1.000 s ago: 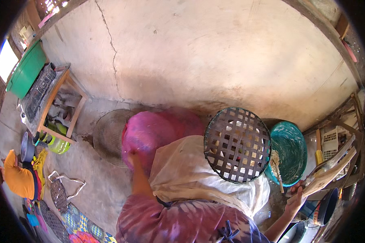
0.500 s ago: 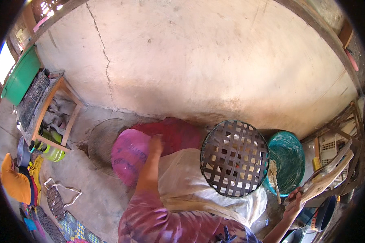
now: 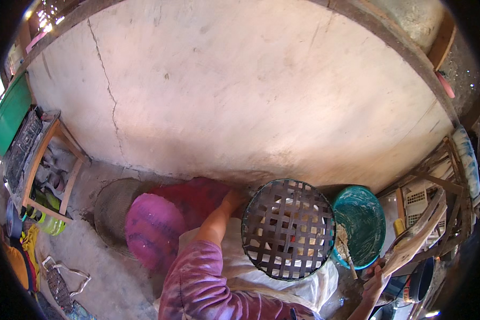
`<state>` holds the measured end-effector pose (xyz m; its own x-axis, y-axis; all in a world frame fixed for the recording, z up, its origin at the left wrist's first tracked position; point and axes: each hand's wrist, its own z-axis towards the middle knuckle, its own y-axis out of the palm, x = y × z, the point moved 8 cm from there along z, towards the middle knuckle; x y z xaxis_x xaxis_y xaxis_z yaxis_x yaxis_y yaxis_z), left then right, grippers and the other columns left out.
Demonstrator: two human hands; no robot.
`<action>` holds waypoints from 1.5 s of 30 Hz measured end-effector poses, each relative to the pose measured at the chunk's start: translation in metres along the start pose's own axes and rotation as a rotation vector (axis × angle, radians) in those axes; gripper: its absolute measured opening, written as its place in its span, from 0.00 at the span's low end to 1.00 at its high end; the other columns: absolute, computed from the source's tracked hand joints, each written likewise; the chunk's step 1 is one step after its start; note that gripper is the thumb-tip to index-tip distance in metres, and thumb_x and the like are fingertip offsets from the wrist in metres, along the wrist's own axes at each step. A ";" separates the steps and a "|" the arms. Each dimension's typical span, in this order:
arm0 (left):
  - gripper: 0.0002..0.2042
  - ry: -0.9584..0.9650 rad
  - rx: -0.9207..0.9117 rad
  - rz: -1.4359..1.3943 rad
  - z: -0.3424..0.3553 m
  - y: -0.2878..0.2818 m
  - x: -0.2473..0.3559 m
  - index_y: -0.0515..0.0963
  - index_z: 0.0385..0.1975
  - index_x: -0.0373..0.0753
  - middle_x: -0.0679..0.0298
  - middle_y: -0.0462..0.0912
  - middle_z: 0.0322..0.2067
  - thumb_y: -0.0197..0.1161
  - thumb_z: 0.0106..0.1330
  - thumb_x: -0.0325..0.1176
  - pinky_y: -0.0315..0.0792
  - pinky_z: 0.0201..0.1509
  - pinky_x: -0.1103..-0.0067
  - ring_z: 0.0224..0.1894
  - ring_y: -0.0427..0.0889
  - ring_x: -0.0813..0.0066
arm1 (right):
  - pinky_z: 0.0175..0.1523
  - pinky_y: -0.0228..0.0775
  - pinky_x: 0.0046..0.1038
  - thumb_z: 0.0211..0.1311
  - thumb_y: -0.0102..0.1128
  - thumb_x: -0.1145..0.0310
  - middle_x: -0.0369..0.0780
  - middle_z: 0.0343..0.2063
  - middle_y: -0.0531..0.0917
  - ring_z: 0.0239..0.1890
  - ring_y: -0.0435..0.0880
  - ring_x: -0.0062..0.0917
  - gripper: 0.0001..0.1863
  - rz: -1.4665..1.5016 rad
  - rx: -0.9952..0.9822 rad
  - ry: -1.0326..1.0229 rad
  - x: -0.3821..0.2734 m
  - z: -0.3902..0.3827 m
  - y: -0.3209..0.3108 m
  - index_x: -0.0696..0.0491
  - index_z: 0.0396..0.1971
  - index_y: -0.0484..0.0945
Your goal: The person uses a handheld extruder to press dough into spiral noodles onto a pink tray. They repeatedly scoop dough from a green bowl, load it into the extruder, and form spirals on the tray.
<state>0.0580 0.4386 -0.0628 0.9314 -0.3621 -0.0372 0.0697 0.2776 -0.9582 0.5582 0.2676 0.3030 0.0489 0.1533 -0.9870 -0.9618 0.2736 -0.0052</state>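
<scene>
My left hand (image 3: pixel 233 201) reaches to the far end of a dark red cloth or sack (image 3: pixel 197 192), beside the woven lattice basket (image 3: pixel 288 229). Its fingers are too blurred and hidden to make out. A rounded pink-purple printed sack (image 3: pixel 153 226) lies left of that arm. At the lower right, my right hand (image 3: pixel 374 280) is closed around the lower end of a long, pale brown, wood-like piece (image 3: pixel 416 242), which slants up to the right. Next to that hand stands a teal basin (image 3: pixel 365 229) smeared with pale residue, with a doughy, crusted stick (image 3: pixel 344 248) at its edge.
A white sheet (image 3: pixel 261 288) spreads beneath the basket. Behind the pink sack sits a round woven tray (image 3: pixel 109 213). A wooden stand (image 3: pixel 64 186) with a green tub (image 3: pixel 10 117) is at left; a wooden rack (image 3: pixel 453 208) and dark bucket (image 3: pixel 422 280) are at right. A cracked wall closes the back.
My left hand has moved right, from the pink sack to the far end of the red cloth near the basket. My right hand keeps its grip. The whole view has shifted slightly.
</scene>
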 end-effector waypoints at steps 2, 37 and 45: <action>0.14 -0.083 -0.090 -0.090 0.007 -0.015 0.001 0.80 0.48 0.49 0.63 0.81 0.49 0.52 0.65 0.34 0.70 0.57 0.63 0.53 0.79 0.63 | 0.34 0.66 0.22 0.47 0.63 0.67 0.36 0.30 0.71 0.27 0.71 0.20 0.25 0.038 0.021 0.014 0.001 -0.004 -0.007 0.59 0.45 0.67; 0.15 -0.365 0.394 -0.909 0.076 -0.407 0.007 0.78 0.34 0.29 0.55 0.77 0.22 0.56 0.70 0.38 0.70 0.34 0.74 0.28 0.73 0.78 | 0.32 0.70 0.24 0.45 0.65 0.66 0.36 0.26 0.75 0.24 0.74 0.20 0.18 0.239 0.081 0.063 0.024 -0.071 -0.067 0.59 0.36 0.72; 0.16 -0.549 0.269 -0.764 0.017 -0.250 0.041 0.79 0.35 0.30 0.41 0.80 0.30 0.58 0.68 0.40 0.72 0.37 0.65 0.34 0.83 0.49 | 0.30 0.69 0.23 0.46 0.65 0.65 0.36 0.24 0.75 0.24 0.74 0.19 0.19 0.198 0.136 0.101 0.033 -0.064 -0.066 0.59 0.37 0.73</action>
<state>0.0852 0.3698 0.1800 0.6339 -0.0831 0.7689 0.7390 0.3585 -0.5705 0.6065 0.1937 0.2603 -0.1707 0.1227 -0.9777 -0.9044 0.3742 0.2049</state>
